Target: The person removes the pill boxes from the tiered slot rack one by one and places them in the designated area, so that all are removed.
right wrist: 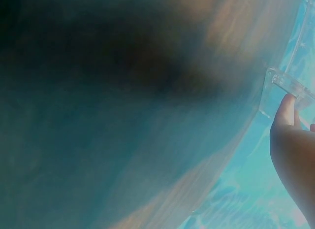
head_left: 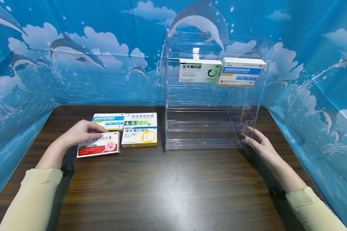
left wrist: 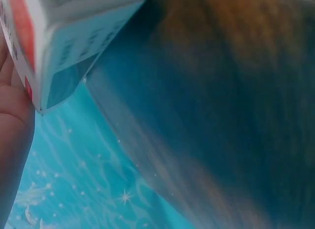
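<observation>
My left hand (head_left: 80, 132) holds a red and white medicine box (head_left: 98, 148) at the left of the table, its fingers over the box's top left part. In the left wrist view, one end of that medicine box (left wrist: 74, 56) shows beside the palm. Just behind it lies a blue and white box (head_left: 108, 120), partly covered by the fingers. On the right, my right hand (head_left: 260, 144) grips the lower right front corner of a clear tiered display rack (head_left: 202, 144). The right wrist view shows the thumb against the clear plastic edge (right wrist: 290, 83).
Right of the held box lie a yellow and white box (head_left: 138, 137) and a green and white box (head_left: 140, 119). High on the rack stand a green capsule box (head_left: 199, 71) and another blue and white box (head_left: 241, 72). A blue dolphin-print cloth (head_left: 104, 80) surrounds the brown table (head_left: 150, 189).
</observation>
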Motion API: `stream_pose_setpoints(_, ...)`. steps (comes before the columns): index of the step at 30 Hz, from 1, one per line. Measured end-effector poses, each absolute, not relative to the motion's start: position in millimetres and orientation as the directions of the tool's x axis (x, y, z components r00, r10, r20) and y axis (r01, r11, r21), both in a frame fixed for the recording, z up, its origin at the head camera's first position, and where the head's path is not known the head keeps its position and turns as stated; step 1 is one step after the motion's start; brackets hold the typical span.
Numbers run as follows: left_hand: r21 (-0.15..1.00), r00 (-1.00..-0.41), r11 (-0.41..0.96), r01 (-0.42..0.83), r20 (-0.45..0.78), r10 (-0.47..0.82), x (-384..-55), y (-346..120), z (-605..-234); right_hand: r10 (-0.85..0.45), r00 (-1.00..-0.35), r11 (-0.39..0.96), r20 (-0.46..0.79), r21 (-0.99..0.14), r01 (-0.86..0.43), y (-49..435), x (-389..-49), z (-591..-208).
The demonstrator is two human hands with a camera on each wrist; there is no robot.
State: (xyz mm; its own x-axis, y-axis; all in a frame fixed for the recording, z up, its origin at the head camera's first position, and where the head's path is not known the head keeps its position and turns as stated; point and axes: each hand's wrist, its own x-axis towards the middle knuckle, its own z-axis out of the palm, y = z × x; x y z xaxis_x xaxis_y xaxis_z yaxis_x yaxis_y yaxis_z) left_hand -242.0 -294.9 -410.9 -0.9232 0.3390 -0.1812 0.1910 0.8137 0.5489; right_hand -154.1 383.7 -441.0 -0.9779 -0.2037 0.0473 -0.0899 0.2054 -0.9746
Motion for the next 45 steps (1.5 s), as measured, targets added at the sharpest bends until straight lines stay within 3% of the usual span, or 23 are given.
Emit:
stream_pose_setpoints(11, 0.552, -0.920, 0.816, 0.173, -0.204, 0.333, -239.5, -291.5, -421.5, -0.202, -0.979, 0.233, 0.034, -0.969, -0.082, 383.3, -153.5, -439.8)
stream_pose_setpoints(21, 0.603, -0.959, 0.778, 0.179, -0.070, 0.275, -220.3, -296.8, -409.1, -0.203, -0.979, 0.182, 0.036, -0.980, -0.074, 382.8, -154.3, -438.1)
stream_pose_setpoints(35, 0.542, -0.963, 0.797, 0.266, 0.109, 0.247, -166.4, -312.9, -419.6, -0.187, -0.982, 0.233, -0.003, -0.972, -0.041, 383.6, -155.1, -437.8)
stream_pose_setpoints(45, 0.445, -0.941, 0.829, 0.338, 0.160, 0.298, -157.4, -317.9, -427.2, -0.200, -0.979, 0.202, 0.023, -0.977, -0.064, 383.7, -154.8, -440.4)
